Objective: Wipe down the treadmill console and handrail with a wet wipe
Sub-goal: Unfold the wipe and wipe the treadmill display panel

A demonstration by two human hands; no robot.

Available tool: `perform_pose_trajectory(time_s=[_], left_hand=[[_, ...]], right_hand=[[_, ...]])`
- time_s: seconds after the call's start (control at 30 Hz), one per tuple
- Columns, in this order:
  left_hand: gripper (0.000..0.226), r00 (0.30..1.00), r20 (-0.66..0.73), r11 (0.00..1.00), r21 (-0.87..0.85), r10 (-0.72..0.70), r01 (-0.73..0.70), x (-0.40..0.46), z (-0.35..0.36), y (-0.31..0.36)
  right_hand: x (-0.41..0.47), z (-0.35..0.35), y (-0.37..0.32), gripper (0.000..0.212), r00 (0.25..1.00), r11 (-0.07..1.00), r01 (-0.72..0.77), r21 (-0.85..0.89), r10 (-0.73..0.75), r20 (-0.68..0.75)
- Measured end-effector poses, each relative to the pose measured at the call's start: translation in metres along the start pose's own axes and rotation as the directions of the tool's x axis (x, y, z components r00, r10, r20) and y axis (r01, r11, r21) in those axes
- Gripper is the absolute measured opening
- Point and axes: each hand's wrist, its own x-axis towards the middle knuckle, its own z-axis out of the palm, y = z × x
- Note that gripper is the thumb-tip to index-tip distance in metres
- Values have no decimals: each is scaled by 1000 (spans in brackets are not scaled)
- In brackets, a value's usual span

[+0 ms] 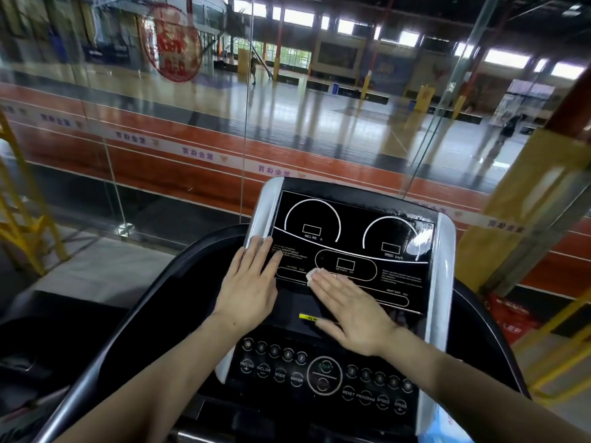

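Note:
The black treadmill console with silver side trims fills the lower middle of the head view. My right hand lies flat on its display panel, fingers straight, pressing a white wet wipe that peeks out past the fingertips. My left hand rests flat with straight fingers on the console's left edge, next to the silver trim. A wet streak shines at the panel's upper right. The dark curved handrail sweeps round the console's left side and runs down towards me.
A button panel with START, INCLINE and SPEED keys sits below my hands. A blue-and-white packet lies at the console's lower right. A glass wall stands just behind the console, a yellow frame at left, a yellow pillar at right.

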Motion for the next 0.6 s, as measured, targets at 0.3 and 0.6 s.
perform_pose_trajectory(time_s=[0.3,0.6], left_hand=[[62,999,28,998,-48,-25,26,9,-6,-10],[60,1000,-3,999,-47,2,-2,5,-2,-25]], right_hand=[[83,-70,67,77,956,962,-272,25,273,-107],[24,-1,-15,72,999,1000,18,8,-18,-38]])
